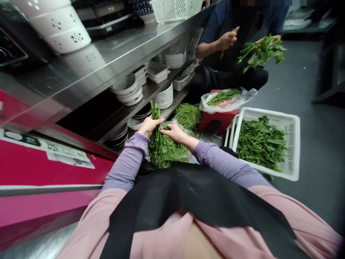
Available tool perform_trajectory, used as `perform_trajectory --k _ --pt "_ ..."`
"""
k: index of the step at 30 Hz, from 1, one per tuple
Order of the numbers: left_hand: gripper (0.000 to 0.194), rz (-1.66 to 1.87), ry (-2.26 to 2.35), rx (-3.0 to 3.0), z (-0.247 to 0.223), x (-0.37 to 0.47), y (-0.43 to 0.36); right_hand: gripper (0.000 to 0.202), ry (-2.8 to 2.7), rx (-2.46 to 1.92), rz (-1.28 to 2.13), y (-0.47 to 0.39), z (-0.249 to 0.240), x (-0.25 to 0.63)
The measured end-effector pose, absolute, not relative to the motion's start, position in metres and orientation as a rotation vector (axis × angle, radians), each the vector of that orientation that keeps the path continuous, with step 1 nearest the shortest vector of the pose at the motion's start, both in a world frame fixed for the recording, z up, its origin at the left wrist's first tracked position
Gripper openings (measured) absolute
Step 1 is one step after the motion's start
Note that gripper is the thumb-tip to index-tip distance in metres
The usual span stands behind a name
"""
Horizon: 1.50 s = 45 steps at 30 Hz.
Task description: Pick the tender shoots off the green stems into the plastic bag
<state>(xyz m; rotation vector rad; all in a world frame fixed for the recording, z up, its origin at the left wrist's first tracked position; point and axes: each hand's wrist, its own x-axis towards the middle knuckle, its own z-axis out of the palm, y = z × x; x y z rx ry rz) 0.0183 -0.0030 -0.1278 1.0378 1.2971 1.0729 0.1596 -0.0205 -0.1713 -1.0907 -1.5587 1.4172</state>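
A bunch of long green stems (pixel 155 144) stands roughly upright in my left hand (pixel 150 126), its stalk ends up and its leaves down. The fingers of that hand are wrapped round it. Just to its right, my right hand (pixel 176 132) is closed in a pinch on a small green piece beside the bunch. Below both hands lies a plastic bag of thin green trimmings (pixel 175 148). To the right, a white basket (pixel 295 144) holds a heap of leafy greens (pixel 261 142).
Opposite, a person (pixel 229 41) holds leafy greens (pixel 262 54). A red box (pixel 219 120) bears a plastic bag of stems (pixel 223 97). More trimmings (pixel 188 114) lie beside it. On the left, a steel shelf unit (pixel 129 54) holds white bowls (pixel 129 90), above a red cabinet (pixel 54 158).
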Motion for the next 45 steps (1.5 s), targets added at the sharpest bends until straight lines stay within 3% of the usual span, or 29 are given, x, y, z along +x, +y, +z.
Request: perform_trajectory --k 6,16,22,29,35,39,45 --pt "0.03 0.905 1.109 1.042 -0.111 0.009 -0.01 0.026 -1.472 -1.004 1.577 -0.015 -0.168 0.171" --pt "0.025 1.15 1.174 1.208 -0.092 0.02 -0.014 0.015 -1.859 -1.086 0.841 -0.022 -0.143 0.179" --pt "0.023 1.206 1.154 1.295 -0.084 0.015 -0.021 0.018 -1.785 -1.028 0.917 -0.022 -0.139 0.183" --pt "0.024 1.294 1.167 1.301 -0.085 0.027 -0.03 0.013 -1.833 -1.068 0.764 -0.022 -0.136 0.171" --pt "0.026 1.735 1.197 1.124 -0.052 0.003 -0.039 0.024 -1.316 -1.553 0.619 0.028 -0.175 0.222" --pt "0.026 1.806 1.195 0.987 -0.025 -0.033 -0.039 0.029 -1.102 -1.977 0.422 0.045 -0.211 0.289" --pt "0.023 1.848 1.142 0.703 -0.009 -0.058 -0.042 0.036 -0.845 -2.229 0.456 0.029 -0.244 0.329"
